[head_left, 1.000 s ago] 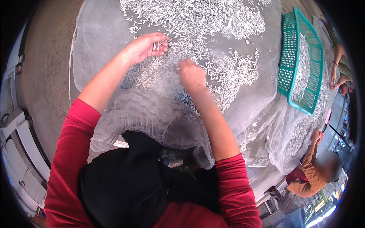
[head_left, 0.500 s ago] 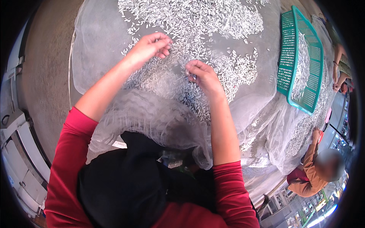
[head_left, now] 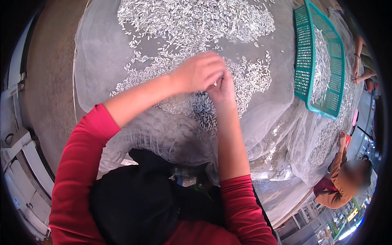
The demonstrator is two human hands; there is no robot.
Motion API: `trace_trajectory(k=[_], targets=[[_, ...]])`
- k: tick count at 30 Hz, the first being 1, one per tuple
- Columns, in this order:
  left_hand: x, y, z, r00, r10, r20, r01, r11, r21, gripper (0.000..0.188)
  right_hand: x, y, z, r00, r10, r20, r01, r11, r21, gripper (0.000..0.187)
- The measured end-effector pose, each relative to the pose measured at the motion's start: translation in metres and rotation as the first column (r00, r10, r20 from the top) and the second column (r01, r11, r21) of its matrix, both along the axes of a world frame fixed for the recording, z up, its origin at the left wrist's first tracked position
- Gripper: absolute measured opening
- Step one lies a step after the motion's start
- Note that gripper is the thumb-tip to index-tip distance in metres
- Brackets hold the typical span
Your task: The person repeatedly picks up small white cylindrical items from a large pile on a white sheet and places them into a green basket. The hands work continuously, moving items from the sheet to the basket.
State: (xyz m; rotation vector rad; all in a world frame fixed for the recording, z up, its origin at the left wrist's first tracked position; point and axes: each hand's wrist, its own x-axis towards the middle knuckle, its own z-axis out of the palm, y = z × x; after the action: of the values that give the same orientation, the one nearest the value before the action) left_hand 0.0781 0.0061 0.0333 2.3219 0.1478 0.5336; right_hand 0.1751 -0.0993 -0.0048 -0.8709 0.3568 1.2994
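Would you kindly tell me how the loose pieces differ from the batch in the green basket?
The loose pieces lie spread in patches; the batch is gathered inside the green basket. The loose pieces are central; the batch is farther right. Both look small, slender and silvery.

Well left of your hands (head_left: 200, 73), bare netting (head_left: 94, 61) leaves you room to pass. Well right, the green basket (head_left: 302, 61) blocks your path with its raised wall.

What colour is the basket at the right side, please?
The basket is teal green; it shows best in the head view.
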Motion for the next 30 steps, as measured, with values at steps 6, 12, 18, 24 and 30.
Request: trace_trajectory(k=[6, 12, 18, 24, 30], targets=[[-0.022, 0.048, -0.035, 0.946, 0.036, -0.322, 0.077, 0.941, 0.330, 0.036, 0.025, -0.013, -0.001, 0.986, 0.051, -0.159, -0.005, 0.962, 0.274, 0.022], [-0.141, 0.059, -0.015, 0.902, -0.087, -0.422, 0.205, 0.949, 0.241, 0.023, 0.048, 0.007, 0.014, 0.840, 0.405, 0.361, -0.384, 0.914, -0.131, 0.028], [-0.155, 0.059, -0.002, 0.915, 0.159, -0.372, -0.038, 0.949, 0.313, 0.017, 0.034, 0.079, -0.011, -0.084, 0.699, 0.710, -0.071, 0.707, -0.704, 0.024], [-0.061, 0.059, -0.034, 0.964, 0.155, -0.216, -0.083, 0.948, 0.307, 0.034, 0.029, 0.079, -0.001, -0.225, 0.830, 0.510, -0.003, 0.523, -0.852, 0.018], [-0.044, 0.061, -0.045, 0.947, 0.071, -0.313, 0.066, 0.911, 0.406, 0.046, 0.037, 0.057, 0.014, -0.156, 0.867, 0.474, 0.027, 0.483, -0.875, 0.017]])
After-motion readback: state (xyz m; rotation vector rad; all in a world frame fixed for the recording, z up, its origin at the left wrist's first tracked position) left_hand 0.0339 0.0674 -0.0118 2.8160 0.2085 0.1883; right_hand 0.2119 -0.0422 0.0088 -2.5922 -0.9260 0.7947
